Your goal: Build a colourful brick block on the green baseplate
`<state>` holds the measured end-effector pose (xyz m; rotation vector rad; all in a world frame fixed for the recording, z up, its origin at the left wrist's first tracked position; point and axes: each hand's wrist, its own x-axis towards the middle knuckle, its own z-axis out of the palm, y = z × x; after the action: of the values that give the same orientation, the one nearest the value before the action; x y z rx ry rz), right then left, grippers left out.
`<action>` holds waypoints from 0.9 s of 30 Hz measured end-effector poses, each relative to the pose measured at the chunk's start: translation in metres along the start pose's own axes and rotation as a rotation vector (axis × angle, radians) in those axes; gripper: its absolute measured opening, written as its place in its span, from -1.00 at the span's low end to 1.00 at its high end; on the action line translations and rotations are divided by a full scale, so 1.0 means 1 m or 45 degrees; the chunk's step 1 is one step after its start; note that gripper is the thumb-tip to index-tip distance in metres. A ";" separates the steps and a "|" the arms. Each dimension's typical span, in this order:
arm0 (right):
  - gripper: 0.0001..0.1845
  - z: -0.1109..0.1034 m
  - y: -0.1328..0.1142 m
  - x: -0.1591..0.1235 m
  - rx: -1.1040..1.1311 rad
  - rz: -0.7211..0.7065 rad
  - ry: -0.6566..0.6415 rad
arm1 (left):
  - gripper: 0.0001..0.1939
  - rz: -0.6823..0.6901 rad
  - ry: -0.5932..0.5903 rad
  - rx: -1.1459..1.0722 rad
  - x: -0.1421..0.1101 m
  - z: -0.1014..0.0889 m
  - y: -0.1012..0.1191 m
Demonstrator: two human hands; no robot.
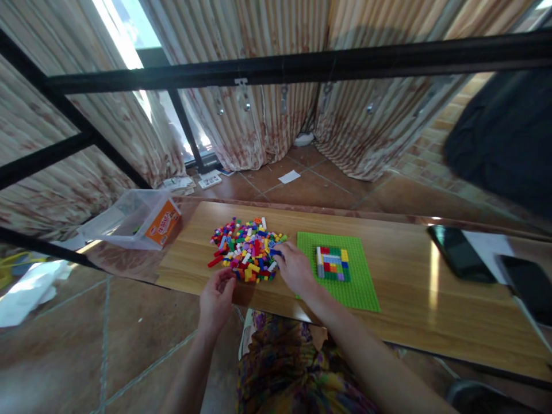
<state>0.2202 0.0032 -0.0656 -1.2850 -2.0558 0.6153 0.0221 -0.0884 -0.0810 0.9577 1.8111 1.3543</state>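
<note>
A heap of small coloured toy bricks (248, 244) is spread over the wooden board. My right hand (295, 269) reaches into the heap's right edge, fingers bent together by some dark blue bricks; what they grip, if anything, is too small to make out. At the heap's front left edge is my left hand (218, 296), its fingers curled in towards the thumb, with any content hidden. To the right of the heap lies a green studded baseplate (362, 287). On it sits a low, roughly square build of mixed-colour bricks (332, 264), partly bordered by my right wrist.
A clear plastic box (125, 221) with an orange label stands left of the wooden board (401, 276). Two dark phones (461, 253) and white paper (491, 247) lie at the right. A black metal rail (276, 66) crosses beyond the board, before striped curtains.
</note>
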 end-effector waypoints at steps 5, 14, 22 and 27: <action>-0.72 -0.015 -0.005 -0.028 0.355 0.140 0.131 | -0.63 0.041 0.149 0.083 -0.011 0.009 0.003; -0.53 -0.058 0.032 -0.097 0.924 0.656 0.333 | -0.76 0.566 -0.278 0.337 -0.066 0.072 0.023; -0.45 -0.099 0.058 -0.129 1.078 0.833 0.453 | -0.73 0.743 -0.465 0.472 -0.065 0.127 0.044; -0.45 -0.103 0.064 -0.130 1.009 0.852 0.454 | -0.72 0.731 -0.468 0.526 -0.067 0.131 0.035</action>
<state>0.3759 -0.0823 -0.0714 -1.4093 -0.8895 1.2287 0.1723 -0.0768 -0.0722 1.9226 1.6130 1.0180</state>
